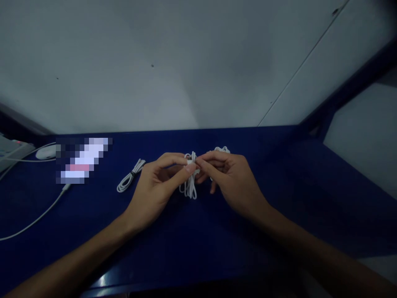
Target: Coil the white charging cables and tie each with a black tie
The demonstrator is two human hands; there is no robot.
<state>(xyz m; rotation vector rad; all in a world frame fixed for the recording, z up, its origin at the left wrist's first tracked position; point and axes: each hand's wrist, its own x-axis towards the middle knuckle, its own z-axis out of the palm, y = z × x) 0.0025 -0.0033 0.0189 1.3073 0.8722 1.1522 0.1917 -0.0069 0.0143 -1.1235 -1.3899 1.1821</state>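
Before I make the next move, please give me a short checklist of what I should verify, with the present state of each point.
1. Held cable bundle supported: ok, the left hand grips it, thumb in front.
2. Right hand at the bundle: ok, its fingertips are beside the left thumb.
3. Tie around the held bundle: cannot tell, the fingers cover its middle.
4. Coiled cable on the left secured: ok, a black tie goes around it.
5. Bundle behind the right hand secured: cannot tell, it is partly hidden.
6. Cord plugged into the blurred device away from both hands: ok.
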